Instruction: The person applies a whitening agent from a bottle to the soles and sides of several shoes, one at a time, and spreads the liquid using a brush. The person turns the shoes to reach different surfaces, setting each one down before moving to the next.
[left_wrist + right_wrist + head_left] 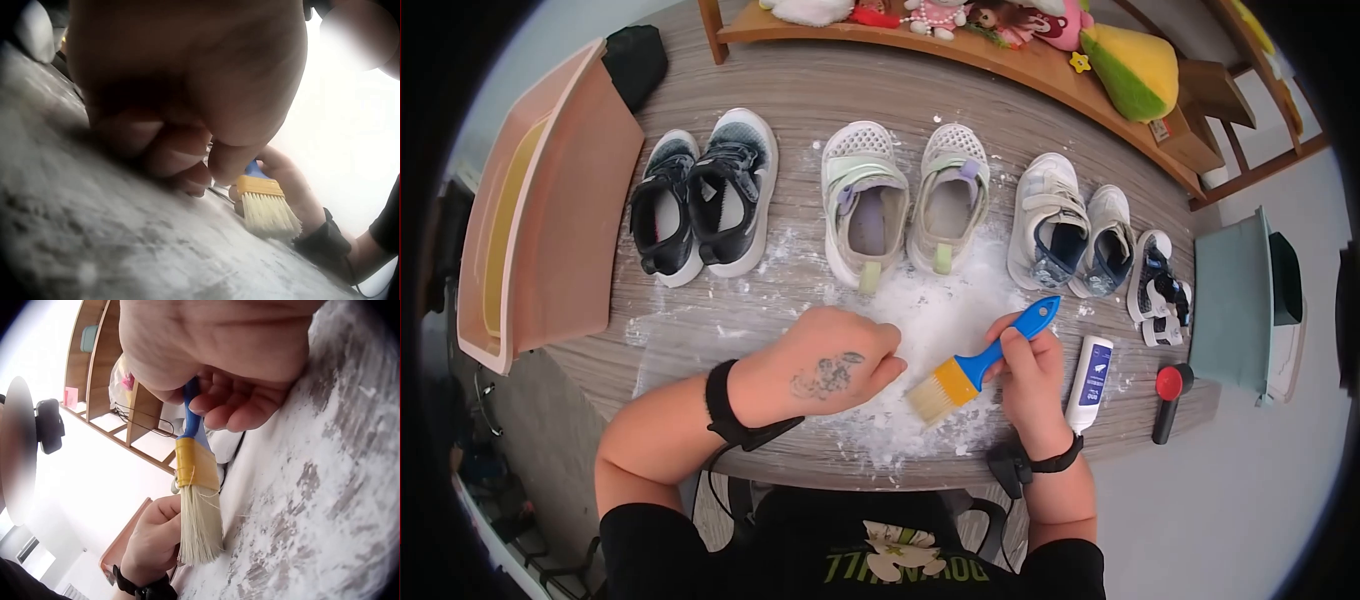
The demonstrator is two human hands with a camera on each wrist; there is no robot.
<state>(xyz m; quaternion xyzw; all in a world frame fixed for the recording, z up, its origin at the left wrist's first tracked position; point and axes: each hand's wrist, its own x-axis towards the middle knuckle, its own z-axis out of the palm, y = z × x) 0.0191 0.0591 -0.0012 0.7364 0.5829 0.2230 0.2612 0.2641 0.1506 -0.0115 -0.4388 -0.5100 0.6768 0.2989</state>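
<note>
In the head view my right hand (pixel 1032 372) grips the blue handle of a flat paintbrush (pixel 990 358) between thumb and fingers. Its pale bristles (pixel 201 534) angle down and left, close over a tabletop coated in white powder (pixel 920 320). My left hand (pixel 825 365) is to the left of the bristles, back upward and fingers curled in. From below, the left wrist view has its curled fingers (pixel 178 153) low over the powdery surface, with nothing visible in them. The paintbrush (pixel 265 203) shows just beyond that hand.
Along the table's far side stand black shoes (pixel 730 195), white-green shoes (pixel 865 200), white-navy shoes (pixel 1050 220) and small sandals (pixel 1157 285). A white tube (pixel 1090 385) and a red-black scoop (pixel 1168 400) lie right. A pink bin (pixel 580 220), a teal bin (pixel 1230 305) and a toy shelf (pixel 1000 60) surround them.
</note>
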